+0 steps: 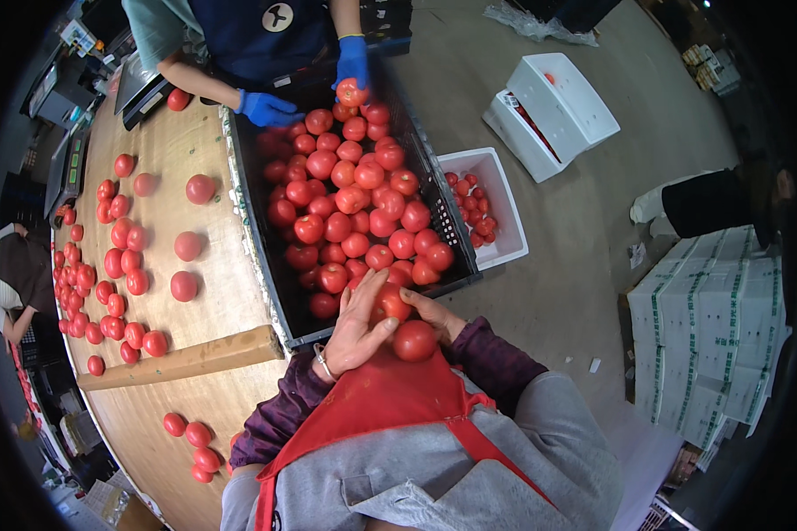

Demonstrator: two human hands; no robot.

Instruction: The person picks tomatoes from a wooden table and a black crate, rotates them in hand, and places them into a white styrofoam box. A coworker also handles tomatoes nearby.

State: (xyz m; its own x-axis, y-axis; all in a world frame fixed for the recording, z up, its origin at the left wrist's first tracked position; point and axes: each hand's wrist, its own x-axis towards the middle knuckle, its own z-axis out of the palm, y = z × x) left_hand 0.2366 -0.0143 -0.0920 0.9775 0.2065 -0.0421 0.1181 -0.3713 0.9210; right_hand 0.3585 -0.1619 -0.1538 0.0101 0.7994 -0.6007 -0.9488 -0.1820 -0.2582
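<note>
Many red tomatoes (349, 199) lie heaped in a black plastic crate (425, 156). At its near edge, my left hand (358, 328) is spread against a tomato (390, 303), bracelet at the wrist. My right hand (438, 315) holds that tomato from the other side with its thumb on top. A second tomato (415, 340) sits between my hands, closer to my red apron (385, 398); the fingers under it are hidden. Loose tomatoes (123, 232) are scattered on the wooden table (226, 325) to the left, some of them blurred.
Across the crate a co-worker's blue-gloved hand (352, 63) holds a tomato; the other glove (265, 108) is over the heap. A cardboard-coloured bar (186, 358) crosses the table. White foam boxes (515, 226) stand right of the crate, and stacked white cartons (704, 332) farther right. Scales (66, 166) stand far left.
</note>
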